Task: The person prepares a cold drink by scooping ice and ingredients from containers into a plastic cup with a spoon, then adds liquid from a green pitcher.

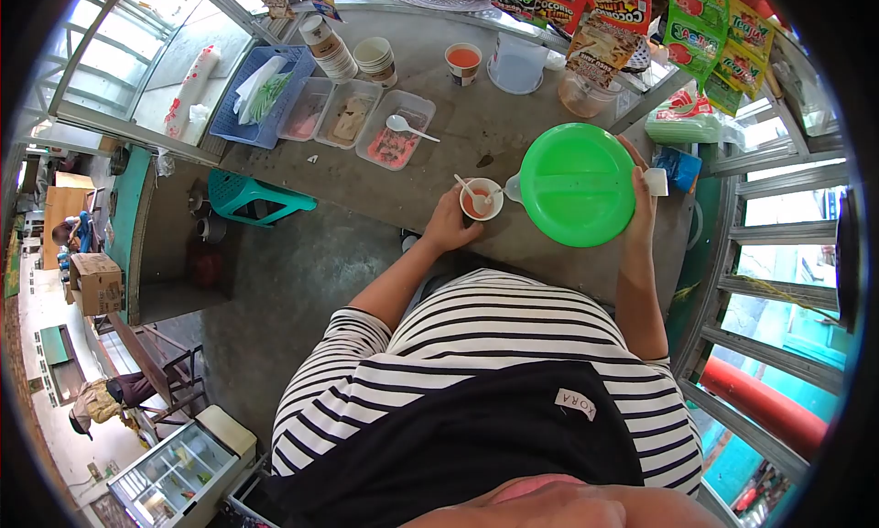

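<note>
My left hand point(446, 226) is closed around a small paper cup point(495, 213) near the counter's front edge. Inside the cup are reddish-orange liquid and white plastic spoons point(477, 199). My right hand point(642, 201) grips the right side of a pitcher with a round green lid point(579, 212); its body is hidden under the lid. The pitcher's pale spout point(515, 189) points left, right at the cup's rim. Farther back on the counter stands another paper cup point(463, 74) filled with orange liquid.
On the counter point(485, 116), a plastic tub of pink pieces point(389, 151) holds a white spoon point(410, 127). Beside it are more tubs, a blue basket point(220, 116) and stacked paper cups point(327, 47). A white bucket point(515, 65) stands behind. Snack packets point(693, 29) hang at the back right.
</note>
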Demonstrator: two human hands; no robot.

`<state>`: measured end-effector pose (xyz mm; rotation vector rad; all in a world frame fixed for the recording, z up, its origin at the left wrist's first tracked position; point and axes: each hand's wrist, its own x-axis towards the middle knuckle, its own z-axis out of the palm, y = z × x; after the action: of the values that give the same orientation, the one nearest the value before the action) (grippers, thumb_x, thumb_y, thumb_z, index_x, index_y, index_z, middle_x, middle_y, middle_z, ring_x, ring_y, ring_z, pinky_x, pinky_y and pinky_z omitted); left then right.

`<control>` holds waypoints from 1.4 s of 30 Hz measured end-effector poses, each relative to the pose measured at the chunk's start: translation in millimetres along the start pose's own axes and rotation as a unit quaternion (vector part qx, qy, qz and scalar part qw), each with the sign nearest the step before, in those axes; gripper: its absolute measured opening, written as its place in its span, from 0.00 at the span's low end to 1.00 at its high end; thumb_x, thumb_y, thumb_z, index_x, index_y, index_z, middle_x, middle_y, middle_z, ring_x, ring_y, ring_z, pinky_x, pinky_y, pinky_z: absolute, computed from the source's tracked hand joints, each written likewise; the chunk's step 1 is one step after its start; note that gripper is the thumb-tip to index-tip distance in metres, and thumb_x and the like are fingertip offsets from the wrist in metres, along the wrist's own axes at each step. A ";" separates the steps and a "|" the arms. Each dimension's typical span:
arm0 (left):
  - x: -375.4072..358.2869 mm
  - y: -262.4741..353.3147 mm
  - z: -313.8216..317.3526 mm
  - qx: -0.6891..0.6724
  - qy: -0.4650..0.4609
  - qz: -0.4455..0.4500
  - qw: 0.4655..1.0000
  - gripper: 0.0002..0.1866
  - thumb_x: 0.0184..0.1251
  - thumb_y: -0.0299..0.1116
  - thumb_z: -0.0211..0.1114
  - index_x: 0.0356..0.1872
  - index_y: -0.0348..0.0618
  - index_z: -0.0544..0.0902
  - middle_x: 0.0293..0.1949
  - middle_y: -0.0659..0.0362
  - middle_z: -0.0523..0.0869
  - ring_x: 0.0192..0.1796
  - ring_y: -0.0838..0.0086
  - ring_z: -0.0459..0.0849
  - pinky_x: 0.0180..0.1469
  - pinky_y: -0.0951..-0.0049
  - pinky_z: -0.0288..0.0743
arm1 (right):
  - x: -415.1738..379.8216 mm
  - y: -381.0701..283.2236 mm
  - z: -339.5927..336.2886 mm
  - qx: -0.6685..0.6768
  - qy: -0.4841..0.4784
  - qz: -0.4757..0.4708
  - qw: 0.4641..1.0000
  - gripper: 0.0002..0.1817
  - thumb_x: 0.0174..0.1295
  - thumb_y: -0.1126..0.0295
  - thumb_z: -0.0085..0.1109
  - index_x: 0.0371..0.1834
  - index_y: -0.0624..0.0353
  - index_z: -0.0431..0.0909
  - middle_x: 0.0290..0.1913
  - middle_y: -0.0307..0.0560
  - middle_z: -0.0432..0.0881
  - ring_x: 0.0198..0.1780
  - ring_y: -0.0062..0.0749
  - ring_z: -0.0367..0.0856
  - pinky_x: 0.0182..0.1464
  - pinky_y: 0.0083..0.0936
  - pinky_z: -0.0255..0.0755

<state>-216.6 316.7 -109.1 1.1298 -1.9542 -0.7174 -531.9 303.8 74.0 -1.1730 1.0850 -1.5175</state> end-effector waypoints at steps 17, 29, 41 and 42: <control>4.9 7.7 0.9 -0.038 0.023 -0.048 0.998 0.44 0.43 0.34 0.79 0.66 0.39 0.69 0.60 0.46 0.77 0.65 0.51 0.77 0.66 0.58 0.73 | 1.2 3.8 -8.5 0.035 0.020 0.016 0.999 0.27 0.77 0.58 0.48 0.70 0.69 0.70 0.60 0.53 0.81 0.57 0.30 0.81 0.60 0.24 0.73; 4.7 12.0 -3.4 -0.089 0.002 -0.077 0.993 0.44 0.47 0.36 0.76 0.69 0.37 0.68 0.63 0.45 0.76 0.65 0.52 0.78 0.67 0.59 0.71 | 2.5 -0.8 -2.7 0.035 0.001 0.029 0.999 0.29 0.76 0.58 0.52 0.70 0.69 0.69 0.63 0.50 0.80 0.60 0.27 0.79 0.62 0.23 0.71; 2.0 8.7 -0.4 -0.086 0.005 -0.075 0.993 0.46 0.48 0.38 0.79 0.70 0.39 0.66 0.61 0.49 0.79 0.64 0.57 0.80 0.65 0.61 0.73 | 0.1 -3.9 4.9 -0.025 -0.017 0.006 1.000 0.29 0.76 0.56 0.50 0.69 0.69 0.72 0.61 0.53 0.81 0.58 0.29 0.80 0.60 0.22 0.71; 2.3 9.5 -0.6 -0.080 0.004 -0.075 0.994 0.47 0.48 0.38 0.80 0.70 0.39 0.66 0.61 0.50 0.79 0.64 0.57 0.80 0.65 0.62 0.74 | 0.1 -4.4 5.8 -0.026 -0.017 0.006 1.000 0.29 0.76 0.56 0.50 0.69 0.69 0.72 0.61 0.53 0.81 0.58 0.29 0.80 0.60 0.22 0.71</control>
<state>-221.2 318.9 -100.7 1.1865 -1.7839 -0.9301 -526.9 304.0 79.3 -1.2217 1.1125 -1.4634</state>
